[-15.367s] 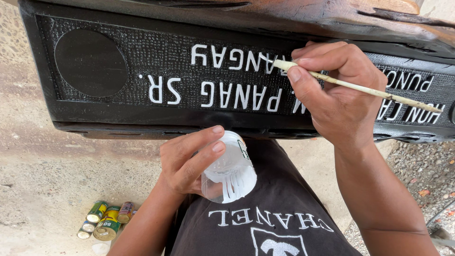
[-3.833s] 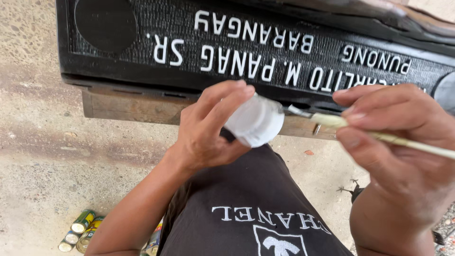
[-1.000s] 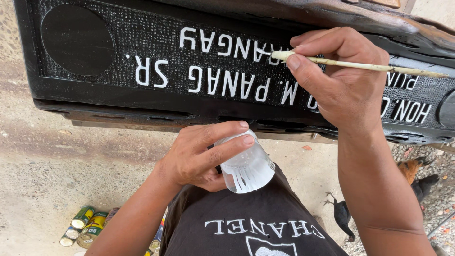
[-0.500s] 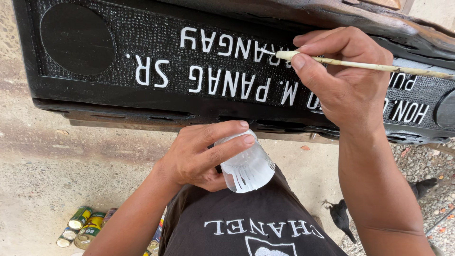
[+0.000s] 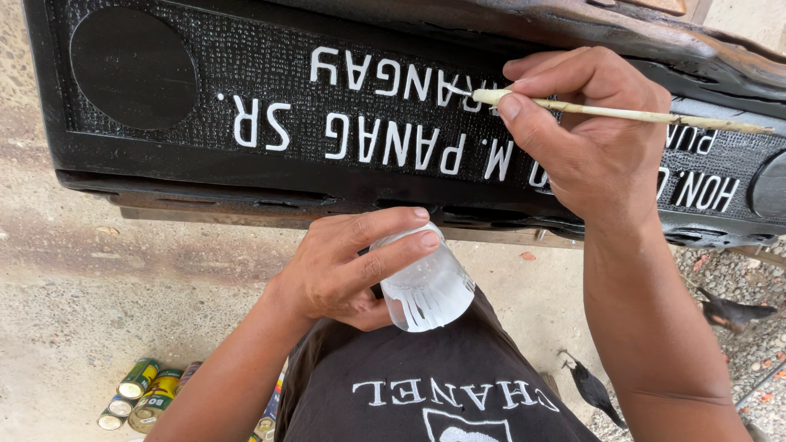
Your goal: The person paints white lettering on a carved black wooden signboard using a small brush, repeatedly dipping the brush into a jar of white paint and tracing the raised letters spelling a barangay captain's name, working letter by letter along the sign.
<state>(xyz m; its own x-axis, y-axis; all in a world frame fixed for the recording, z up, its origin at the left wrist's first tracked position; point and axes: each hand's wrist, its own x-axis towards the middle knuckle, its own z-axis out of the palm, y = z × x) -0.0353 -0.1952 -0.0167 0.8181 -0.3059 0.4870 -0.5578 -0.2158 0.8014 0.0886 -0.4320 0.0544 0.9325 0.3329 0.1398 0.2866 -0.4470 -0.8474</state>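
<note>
The right hand (image 5: 598,155) pinches a thin paintbrush (image 5: 622,113), its tip on the white raised letters (image 5: 385,143) of the black carved plank (image 5: 246,98) at 12 o'clock. The left hand (image 5: 348,266) wraps a paint-streaked plastic cup (image 5: 426,286) (tilted, so paint could spill). A slip would smear white onto the black; open floor lies at 9 o'clock.

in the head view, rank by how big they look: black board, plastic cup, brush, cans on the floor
1. black board, by far the largest.
2. brush, long but very thin.
3. plastic cup, shorter but bulkier; it sits nearer the camera, so its place against the brush is unsure.
4. cans, smallest, and farthest away.
</note>
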